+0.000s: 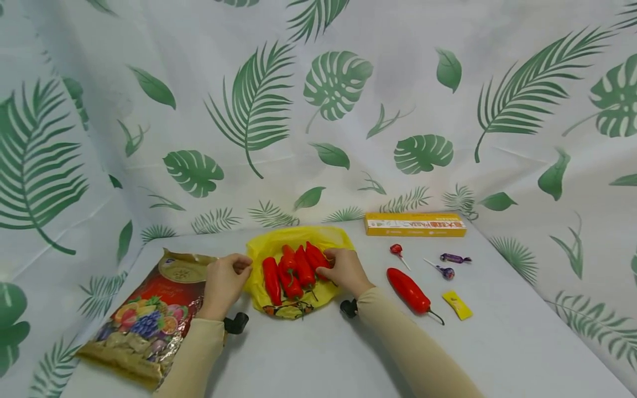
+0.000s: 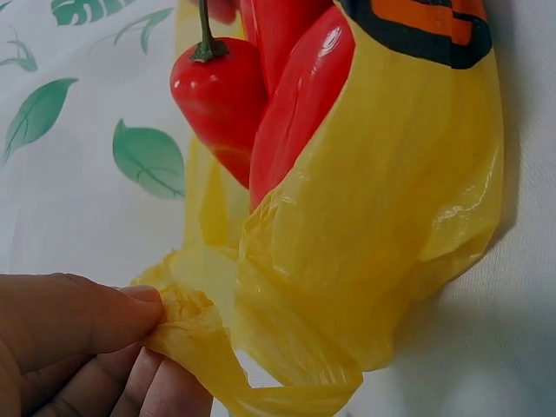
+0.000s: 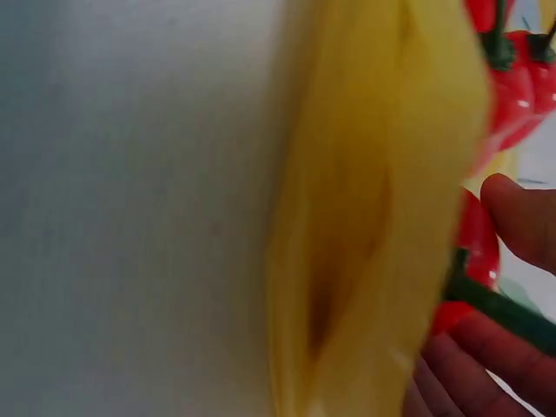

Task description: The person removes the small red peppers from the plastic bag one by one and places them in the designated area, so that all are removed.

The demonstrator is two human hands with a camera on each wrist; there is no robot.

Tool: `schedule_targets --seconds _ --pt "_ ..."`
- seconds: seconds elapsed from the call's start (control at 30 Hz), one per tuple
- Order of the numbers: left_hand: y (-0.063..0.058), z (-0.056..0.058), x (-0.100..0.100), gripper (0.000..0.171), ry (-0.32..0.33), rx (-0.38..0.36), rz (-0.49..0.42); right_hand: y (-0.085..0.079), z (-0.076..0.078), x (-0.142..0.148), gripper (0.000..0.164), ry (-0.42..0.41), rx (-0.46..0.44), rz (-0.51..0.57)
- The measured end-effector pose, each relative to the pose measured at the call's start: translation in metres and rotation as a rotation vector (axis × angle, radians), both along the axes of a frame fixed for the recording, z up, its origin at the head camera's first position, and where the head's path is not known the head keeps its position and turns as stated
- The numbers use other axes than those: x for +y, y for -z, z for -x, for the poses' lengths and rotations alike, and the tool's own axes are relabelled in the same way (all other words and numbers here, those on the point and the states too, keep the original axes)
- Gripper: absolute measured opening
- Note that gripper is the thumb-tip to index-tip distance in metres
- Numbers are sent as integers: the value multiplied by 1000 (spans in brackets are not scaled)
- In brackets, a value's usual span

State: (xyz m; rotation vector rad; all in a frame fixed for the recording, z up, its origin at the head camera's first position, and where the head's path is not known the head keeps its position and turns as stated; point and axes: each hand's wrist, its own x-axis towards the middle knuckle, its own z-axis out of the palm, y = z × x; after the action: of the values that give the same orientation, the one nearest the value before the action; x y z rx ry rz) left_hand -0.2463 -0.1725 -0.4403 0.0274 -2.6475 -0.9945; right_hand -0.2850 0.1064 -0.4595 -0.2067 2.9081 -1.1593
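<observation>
A yellow plastic bag lies spread on the table with several red chili peppers on it. At its left edge my left hand pinches the crumpled plastic; the left wrist view shows the thumb against the fingers with the film between them. My right hand grips the rightmost chili pepper at the bag's right side. Thumb and fingers lie on either side of that pepper in the right wrist view, its green stem pointing out. Part of it is hidden by the hand and bag.
A red and gold fruit-print bag lies left, partly behind the left forearm. To the right are a large red chili pepper, two lollipops, a purple-wrapped candy and a yellow packet. A pasta box sits at the back.
</observation>
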Motion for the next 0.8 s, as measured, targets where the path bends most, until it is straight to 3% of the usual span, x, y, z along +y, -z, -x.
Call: schedule_targets --seconds 0.47,0.8 --pt "6 1 5 11 20 12 -5 5 0 0 40 22 45 -6" --pt "6 0 -5 12 27 24 -12 -17 -33 19 41 75 15 64"
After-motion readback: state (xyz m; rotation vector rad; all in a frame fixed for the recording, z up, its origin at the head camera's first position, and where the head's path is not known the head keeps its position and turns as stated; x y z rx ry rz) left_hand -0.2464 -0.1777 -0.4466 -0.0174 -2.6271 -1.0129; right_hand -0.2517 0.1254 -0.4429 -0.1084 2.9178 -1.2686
